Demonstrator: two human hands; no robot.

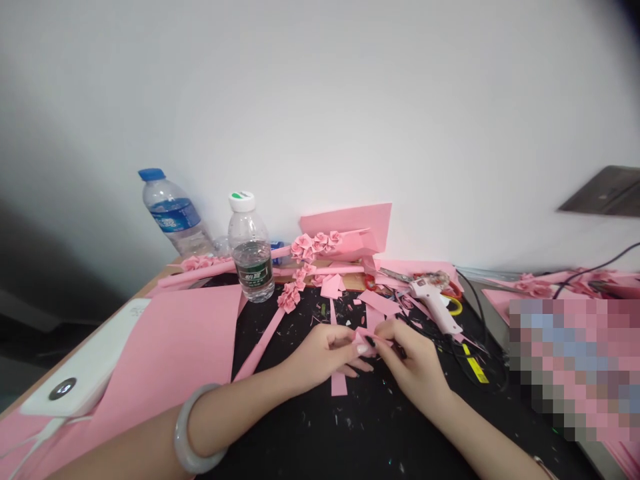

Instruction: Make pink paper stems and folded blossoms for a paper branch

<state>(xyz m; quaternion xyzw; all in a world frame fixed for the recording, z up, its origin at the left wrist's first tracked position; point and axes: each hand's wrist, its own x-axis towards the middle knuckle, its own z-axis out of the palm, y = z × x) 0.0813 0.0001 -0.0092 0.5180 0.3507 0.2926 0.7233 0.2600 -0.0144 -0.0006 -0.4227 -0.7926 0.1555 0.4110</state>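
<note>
Between my two hands is a small folded piece of pink paper [361, 338]. My left hand [333, 350] pinches it from the left, thumb on top and the other fingers stretched beneath. From the right, my right hand [407, 347] grips its other side with thumb and forefinger. A pink paper strip [339, 385] lies on the black mat under my left fingers. Left of my hands rests a pink paper stem with folded flowers [289, 297] at its upper end. A white glue gun [435, 305] lies beyond my right hand.
Two plastic bottles, one green-labelled [253, 267] and one blue-capped [175, 217], stand at the back left. A white power bank [85, 360] sits on large pink sheets [180, 347]. Yellow-handled scissors [455, 307], cables and paper scraps lie right. A pixelated patch hides the far right.
</note>
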